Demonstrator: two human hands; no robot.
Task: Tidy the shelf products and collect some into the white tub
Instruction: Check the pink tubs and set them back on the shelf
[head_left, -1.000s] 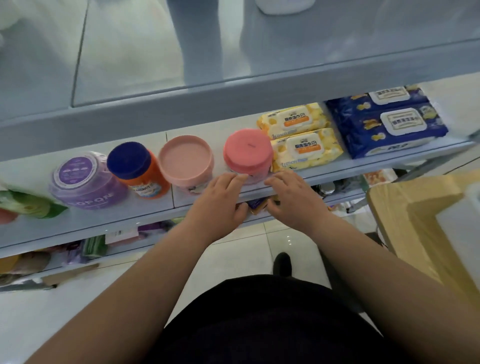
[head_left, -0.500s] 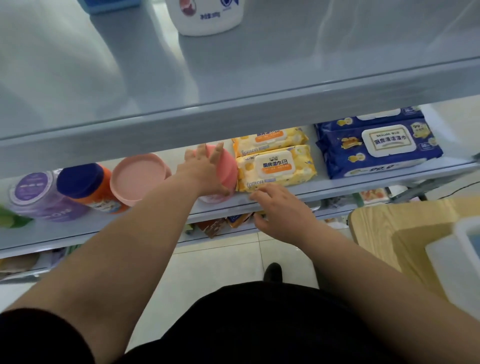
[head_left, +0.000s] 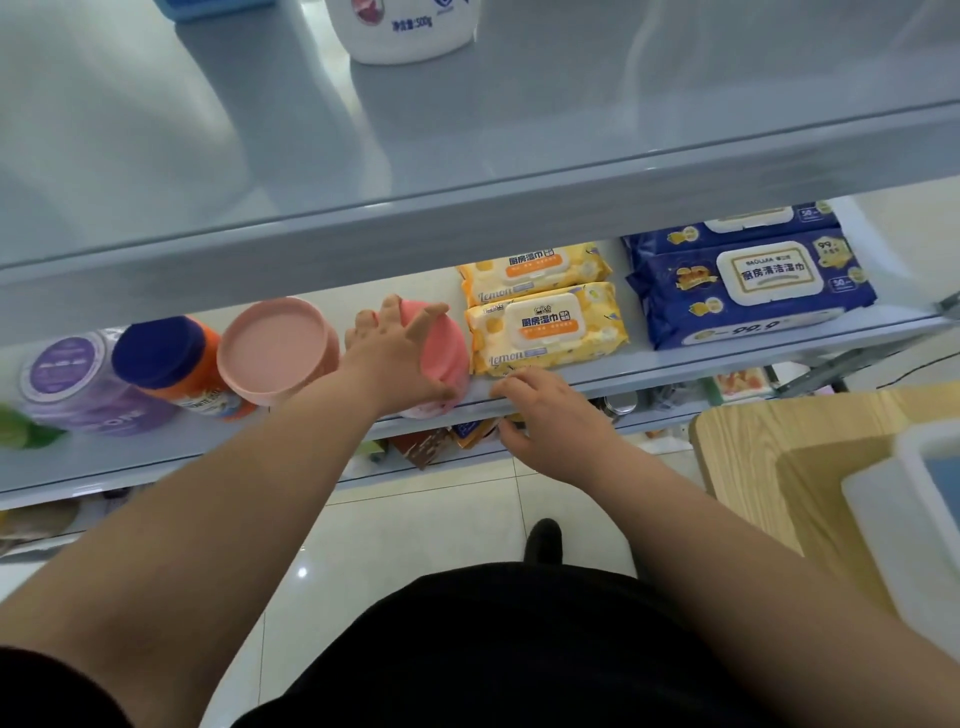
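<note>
Pale shelving is seen from above. On the middle shelf (head_left: 675, 358), near its front edge, a pink jar (head_left: 448, 353) is gripped by the left hand (head_left: 395, 358), fingers spread over its lid, just beside a yellow wipes pack (head_left: 545, 327). The right hand (head_left: 556, 415) is rested on the shelf's front edge, fingers loosely bent. The white tub (head_left: 883, 519) is set on the table (head_left: 753, 436) at right.
</note>
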